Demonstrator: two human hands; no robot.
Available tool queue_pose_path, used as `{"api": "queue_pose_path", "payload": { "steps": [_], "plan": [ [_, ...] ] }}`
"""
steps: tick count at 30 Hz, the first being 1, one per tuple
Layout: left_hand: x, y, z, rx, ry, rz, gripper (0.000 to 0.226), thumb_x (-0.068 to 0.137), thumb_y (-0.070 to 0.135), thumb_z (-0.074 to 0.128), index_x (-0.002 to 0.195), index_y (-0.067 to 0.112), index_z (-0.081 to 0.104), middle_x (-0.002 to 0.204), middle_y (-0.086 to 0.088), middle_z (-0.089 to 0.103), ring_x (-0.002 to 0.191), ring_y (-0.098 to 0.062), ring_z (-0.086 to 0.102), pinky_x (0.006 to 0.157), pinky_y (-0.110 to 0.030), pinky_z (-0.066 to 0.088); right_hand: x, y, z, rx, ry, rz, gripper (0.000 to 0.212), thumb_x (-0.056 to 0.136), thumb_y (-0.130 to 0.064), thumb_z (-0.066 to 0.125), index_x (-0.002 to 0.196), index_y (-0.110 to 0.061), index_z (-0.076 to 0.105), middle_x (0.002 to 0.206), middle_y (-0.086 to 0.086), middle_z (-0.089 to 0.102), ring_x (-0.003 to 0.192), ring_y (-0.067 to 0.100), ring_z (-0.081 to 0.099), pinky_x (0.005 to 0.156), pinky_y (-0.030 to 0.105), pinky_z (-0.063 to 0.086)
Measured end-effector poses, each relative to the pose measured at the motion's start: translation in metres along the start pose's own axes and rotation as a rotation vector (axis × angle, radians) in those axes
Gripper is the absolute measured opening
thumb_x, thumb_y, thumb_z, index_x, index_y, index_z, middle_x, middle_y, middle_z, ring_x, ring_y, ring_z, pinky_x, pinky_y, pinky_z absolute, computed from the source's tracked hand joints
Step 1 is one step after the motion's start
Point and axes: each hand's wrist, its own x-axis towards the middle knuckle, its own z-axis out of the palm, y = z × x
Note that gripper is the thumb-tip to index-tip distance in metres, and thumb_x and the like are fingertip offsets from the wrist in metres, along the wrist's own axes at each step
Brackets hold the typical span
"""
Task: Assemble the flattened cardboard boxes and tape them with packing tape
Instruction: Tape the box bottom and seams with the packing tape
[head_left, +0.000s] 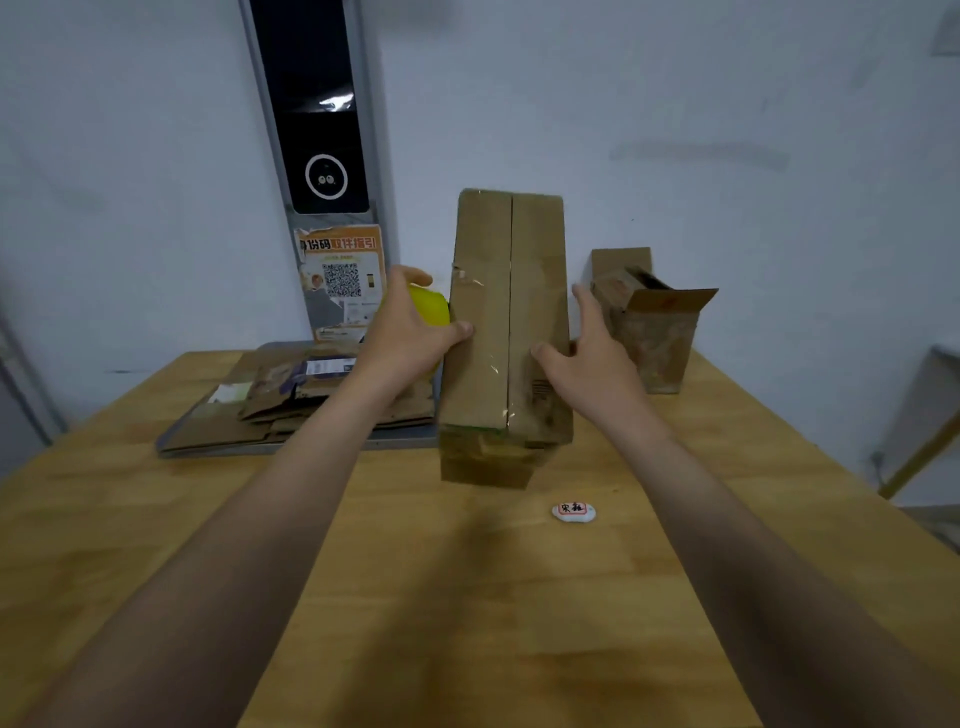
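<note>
From the head camera, the lower end of the cardboard box (506, 332) is blurring into the wooden table (467, 597), so I cannot tell whether it is resting there. The box is standing tall at the table's middle, between both hands. Two matte brown flaps are meeting in a straight seam under glossy, wrinkled clear tape.

The left hand (410, 332) is pressing its thumb on the box face, with its forefinger curling over a smooth yellow object (431, 306) that is mostly hidden. The right hand (592, 353) is spreading straight fingers along the box's right edge.

Flattened cardboard pieces (291, 410) are lying stacked at the left. An open box (649, 332) with creased flaps is standing at the right.
</note>
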Motion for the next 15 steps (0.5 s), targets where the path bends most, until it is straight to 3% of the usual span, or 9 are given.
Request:
{"api": "queue_pose_path", "payload": {
  "steps": [3,6,10,15],
  "plan": [
    [0.007,-0.01,0.002,0.062,-0.005,-0.028,0.06,0.078,0.042,0.086,0.118,0.033,0.043,0.102,0.02,0.045,0.103,-0.019,0.051,0.069,-0.032,0.039,0.004,0.003,0.008,-0.058,-0.03,0.016,0.052,0.098,-0.043,0.055,0.147,-0.041,0.039,0.104,-0.01,0.067,0.08,0.007,0.064,0.068,0.03,0.049],
    [0.008,-0.029,0.012,0.137,-0.065,-0.096,0.061,0.076,0.048,0.086,0.117,0.029,0.045,0.097,0.02,0.043,0.099,-0.017,0.049,0.062,-0.027,0.035,0.006,0.017,0.022,-0.08,-0.086,0.047,0.039,0.097,-0.044,0.056,0.135,-0.036,0.061,0.125,-0.011,0.066,0.099,0.008,0.065,0.086,0.033,0.051],
    [0.0,-0.064,0.03,0.09,-0.128,-0.195,0.068,0.07,0.052,0.09,0.118,0.029,0.046,0.1,0.022,0.044,0.099,-0.014,0.049,0.063,-0.027,0.036,0.006,0.041,0.042,-0.113,-0.147,0.112,0.042,0.095,-0.045,0.059,0.135,-0.032,0.064,0.138,-0.011,0.062,0.125,0.013,0.057,0.091,0.028,0.044],
    [-0.006,-0.1,0.056,0.074,-0.131,-0.248,0.066,0.069,0.047,0.092,0.115,0.031,0.047,0.1,0.025,0.045,0.098,-0.013,0.05,0.063,-0.023,0.036,0.017,0.07,0.064,-0.202,-0.175,0.15,0.045,0.097,-0.045,0.059,0.14,-0.032,0.06,0.142,-0.007,0.06,0.129,0.018,0.056,0.099,0.031,0.045]
  ]
}}
